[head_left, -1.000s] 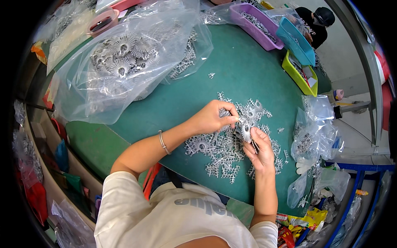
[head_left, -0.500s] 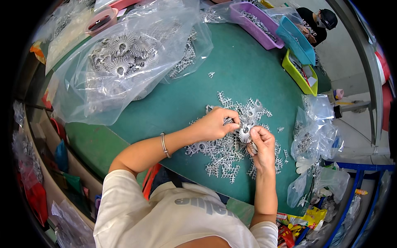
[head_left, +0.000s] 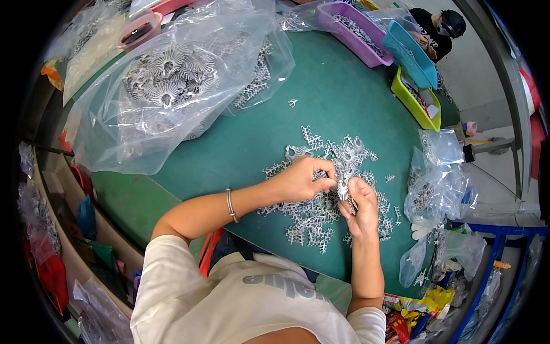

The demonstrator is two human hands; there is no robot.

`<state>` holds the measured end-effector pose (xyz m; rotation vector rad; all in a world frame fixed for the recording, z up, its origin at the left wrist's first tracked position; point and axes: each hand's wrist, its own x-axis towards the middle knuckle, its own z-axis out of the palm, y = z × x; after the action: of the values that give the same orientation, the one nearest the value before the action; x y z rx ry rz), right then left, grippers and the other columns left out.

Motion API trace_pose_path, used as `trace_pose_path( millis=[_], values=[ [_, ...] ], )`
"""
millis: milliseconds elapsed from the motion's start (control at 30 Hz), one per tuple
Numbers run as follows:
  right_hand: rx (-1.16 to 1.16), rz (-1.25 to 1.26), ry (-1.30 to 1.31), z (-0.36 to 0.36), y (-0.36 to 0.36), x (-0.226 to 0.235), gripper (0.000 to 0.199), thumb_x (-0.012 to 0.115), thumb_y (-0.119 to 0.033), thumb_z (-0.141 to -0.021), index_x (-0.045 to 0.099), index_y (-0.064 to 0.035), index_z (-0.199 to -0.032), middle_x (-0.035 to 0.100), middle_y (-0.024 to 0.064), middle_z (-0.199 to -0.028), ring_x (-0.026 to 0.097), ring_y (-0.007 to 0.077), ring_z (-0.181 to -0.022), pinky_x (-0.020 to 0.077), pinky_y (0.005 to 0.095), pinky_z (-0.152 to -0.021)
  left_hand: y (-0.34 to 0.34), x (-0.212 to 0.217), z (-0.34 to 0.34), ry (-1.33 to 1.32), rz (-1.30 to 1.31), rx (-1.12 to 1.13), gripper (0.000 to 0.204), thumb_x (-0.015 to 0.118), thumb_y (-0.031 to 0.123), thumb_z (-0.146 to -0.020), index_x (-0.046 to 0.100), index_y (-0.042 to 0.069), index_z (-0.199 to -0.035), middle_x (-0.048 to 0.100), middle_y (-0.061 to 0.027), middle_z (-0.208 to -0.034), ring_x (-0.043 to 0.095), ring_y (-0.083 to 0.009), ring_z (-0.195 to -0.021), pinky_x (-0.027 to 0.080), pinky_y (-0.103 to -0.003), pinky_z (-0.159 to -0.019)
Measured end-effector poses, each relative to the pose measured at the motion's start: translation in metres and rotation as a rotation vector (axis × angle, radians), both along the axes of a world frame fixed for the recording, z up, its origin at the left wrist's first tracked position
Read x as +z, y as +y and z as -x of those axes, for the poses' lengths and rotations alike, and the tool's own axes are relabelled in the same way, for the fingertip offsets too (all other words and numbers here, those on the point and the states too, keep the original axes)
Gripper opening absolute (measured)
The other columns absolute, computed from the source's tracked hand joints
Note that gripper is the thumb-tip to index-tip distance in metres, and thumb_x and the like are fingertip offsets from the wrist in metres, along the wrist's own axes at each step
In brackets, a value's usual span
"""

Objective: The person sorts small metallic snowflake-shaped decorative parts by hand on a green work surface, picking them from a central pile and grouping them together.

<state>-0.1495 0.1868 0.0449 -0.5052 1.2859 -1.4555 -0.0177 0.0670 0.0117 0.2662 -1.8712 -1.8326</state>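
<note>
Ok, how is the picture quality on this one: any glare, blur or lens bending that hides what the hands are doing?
Head view: even, bright light with soft shadows; the green table edge bows with fisheye bending and the corners go black; glare streaks the clear plastic bag, partly veiling the finned metal parts inside; the left hand and right hand are sharp at centre, but the small grey piece between them is too fine to make out.

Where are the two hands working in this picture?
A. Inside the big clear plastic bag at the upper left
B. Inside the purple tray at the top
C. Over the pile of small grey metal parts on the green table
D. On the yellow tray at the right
C: the left hand and the right hand meet on one round finned part above the loose pile of grey metal parts on the green table.
</note>
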Motion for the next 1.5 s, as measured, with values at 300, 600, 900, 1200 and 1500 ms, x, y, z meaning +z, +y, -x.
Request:
trace_pose_path(
  millis=[300, 600, 900, 1200, 1500],
  values=[
    [0.046, 0.039, 0.011, 0.011, -0.001, 0.000, 0.018, 0.052, -0.018, -0.091, 0.056, -0.0020, -0.082, 0.055, 0.0018, -0.064, 0.038, 0.0036, -0.042, 0.0285, 0.0184, -0.035, -0.014, 0.023, -0.010, -0.096, -0.114, -0.004, 0.013, 0.056, 0.012, -0.084, 0.057, 0.001, -0.078, 0.061, -0.0046, -0.068, 0.054, -0.0086, -0.063, 0.044, -0.025, -0.056],
    [0.015, 0.034, 0.006, 0.015, 0.002, 0.002, 0.016, 0.055, -0.016, -0.089, 0.057, -0.0021, -0.082, 0.055, 0.0013, -0.064, 0.041, 0.0034, -0.043, 0.0305, 0.0180, -0.035, -0.006, 0.016, -0.006, -0.112, -0.157, -0.056, 0.011, 0.055, 0.009, -0.084, 0.057, 0.000, -0.079, 0.060, -0.0052, -0.068, 0.054, -0.0102, -0.063, 0.044, -0.026, -0.059],
    [-0.086, 0.025, 0.253, 0.018, 0.002, 0.007, 0.014, 0.057, -0.014, -0.088, 0.058, -0.0015, -0.082, 0.055, -0.0001, -0.062, 0.042, 0.0028, -0.043, 0.0316, 0.0182, -0.036, -0.009, 0.014, -0.006, 0.011, -0.053, 0.081, 0.011, 0.055, 0.012, -0.085, 0.060, 0.001, -0.085, 0.061, -0.0028, -0.071, 0.055, -0.0079, -0.067, 0.043, -0.022, -0.053],
    [-0.044, 0.016, 0.203, 0.012, -0.001, 0.000, 0.015, 0.056, -0.016, -0.089, 0.057, -0.0018, -0.083, 0.056, 0.0015, -0.065, 0.040, 0.0031, -0.042, 0.0301, 0.0175, -0.035, -0.008, 0.007, -0.002, -0.012, -0.406, -0.151, 0.015, 0.054, 0.015, -0.088, 0.059, 0.002, -0.093, 0.061, -0.0039, -0.074, 0.056, -0.0071, -0.068, 0.043, -0.020, -0.044],
    [0.118, -0.001, -0.336, 0.013, 0.000, -0.005, 0.015, 0.051, -0.015, -0.091, 0.055, -0.0018, -0.086, 0.059, 0.0054, -0.072, 0.041, 0.0039, -0.043, 0.0312, 0.0177, -0.036, -0.003, 0.000, 0.001, 0.043, -0.487, -0.104, 0.016, 0.056, 0.016, -0.088, 0.059, 0.001, -0.089, 0.061, -0.0069, -0.076, 0.055, -0.0088, -0.067, 0.042, -0.021, -0.044]
  ],
)
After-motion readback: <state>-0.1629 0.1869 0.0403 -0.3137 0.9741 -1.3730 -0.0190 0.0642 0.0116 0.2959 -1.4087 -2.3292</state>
